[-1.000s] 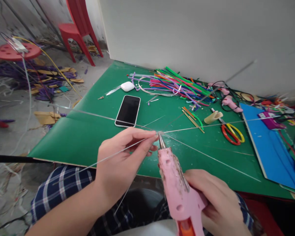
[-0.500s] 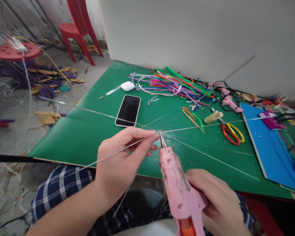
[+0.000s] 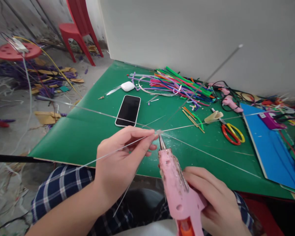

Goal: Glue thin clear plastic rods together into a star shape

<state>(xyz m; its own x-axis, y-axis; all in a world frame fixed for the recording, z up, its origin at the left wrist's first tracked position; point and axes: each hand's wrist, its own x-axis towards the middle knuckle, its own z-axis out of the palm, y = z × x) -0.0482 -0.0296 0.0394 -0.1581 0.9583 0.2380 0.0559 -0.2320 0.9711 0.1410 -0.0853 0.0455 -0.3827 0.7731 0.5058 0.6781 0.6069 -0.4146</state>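
Several thin, pale rods radiate from one joint, a wire frame (image 3: 201,149) shaped like a star. My left hand (image 3: 124,154) pinches it close to that joint between thumb and forefinger. A clear blob of glue (image 3: 158,132) sits at the centre, beside my fingertips. My right hand (image 3: 215,196) is wrapped round the handle of a pink hot glue gun (image 3: 175,191), whose metal nozzle points up at the joint and seems to touch the blob's lower edge. An orange part shows at the gun's lower end.
A phone (image 3: 128,110) and a white earbud case (image 3: 127,86) lie on the green table (image 3: 88,131). Behind are colourful pipe cleaners (image 3: 177,83). To the right are scissors (image 3: 232,132), a beige tube piece (image 3: 213,117), a blue board (image 3: 270,147) and cables. A red chair (image 3: 76,29) stands back left.
The glue gun's nozzle has dropped slightly from the joint, and the clear blob shows more plainly. The rod frame has tilted a little; my left hand keeps its pinch.
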